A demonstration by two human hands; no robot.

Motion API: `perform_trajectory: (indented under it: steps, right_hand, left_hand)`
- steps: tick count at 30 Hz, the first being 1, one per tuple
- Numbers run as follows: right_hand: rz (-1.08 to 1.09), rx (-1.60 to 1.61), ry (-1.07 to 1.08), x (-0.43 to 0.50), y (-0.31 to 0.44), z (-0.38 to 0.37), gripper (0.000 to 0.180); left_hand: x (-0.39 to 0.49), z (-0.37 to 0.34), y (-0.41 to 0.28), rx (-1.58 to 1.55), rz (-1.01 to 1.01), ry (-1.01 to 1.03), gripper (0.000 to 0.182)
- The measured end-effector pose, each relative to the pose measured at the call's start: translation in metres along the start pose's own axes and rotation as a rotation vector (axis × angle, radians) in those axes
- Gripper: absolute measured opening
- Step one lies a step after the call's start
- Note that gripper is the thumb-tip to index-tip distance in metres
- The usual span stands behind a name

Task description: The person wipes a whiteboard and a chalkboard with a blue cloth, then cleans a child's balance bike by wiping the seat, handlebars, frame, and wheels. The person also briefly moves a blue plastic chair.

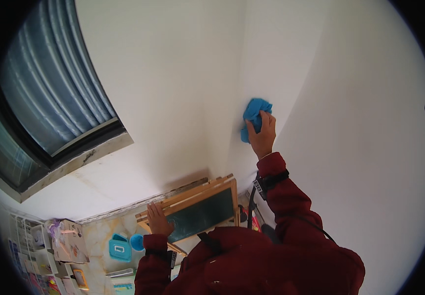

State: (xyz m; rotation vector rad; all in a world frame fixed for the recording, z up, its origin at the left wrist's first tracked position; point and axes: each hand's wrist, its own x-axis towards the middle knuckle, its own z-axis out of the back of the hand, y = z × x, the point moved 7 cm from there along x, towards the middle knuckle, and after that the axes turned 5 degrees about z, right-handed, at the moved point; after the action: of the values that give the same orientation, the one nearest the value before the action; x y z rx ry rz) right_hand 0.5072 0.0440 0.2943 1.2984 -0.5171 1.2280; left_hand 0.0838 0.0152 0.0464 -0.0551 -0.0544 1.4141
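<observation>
My right hand (263, 136) grips a crumpled blue cloth (257, 108) and presses it to the white wall by the corner, where two wall faces meet. Low on the left, my left hand (158, 219) takes hold of the top rail of a wooden easel with a green chalkboard (201, 212). Its fingers lie over the rail, and the thumb lies on the board side. Faint chalk marks show on the board. The easel stands close to the wall, and my body hides its lower part.
A dark-framed window (83, 142) with a blue-grey curtain (61, 73) is at the left. On the marbled floor are a turquoise lidded box (120, 249), a blue cup (137, 242) and a cardboard box (70, 243). A white wire rack (31, 243) stands far left.
</observation>
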Motion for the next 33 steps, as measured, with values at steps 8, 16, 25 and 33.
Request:
perform_trajectory:
  steps: [8,16,25,33]
  right_hand:
    - [-0.24,-0.2,0.053,0.005,-0.118,0.029,0.052]
    - [0.37,-0.396,-0.203,0.158,-0.083,0.087,0.043]
    - [0.164,-0.345,0.082,-0.009,-0.167,0.036,0.048]
    - [-0.133,-0.261,0.274,-0.121,-0.247,-0.006,0.05]
  left_hand:
    - [0.001,-0.003,0.003,0.026,-0.052,-0.008,0.103]
    - [0.001,-0.002,-0.001,0.035,-0.06,-0.03,0.102]
    - [0.003,0.0,-0.006,0.021,0.003,0.045,0.099]
    - [0.005,0.0,-0.013,0.061,0.064,0.087,0.099]
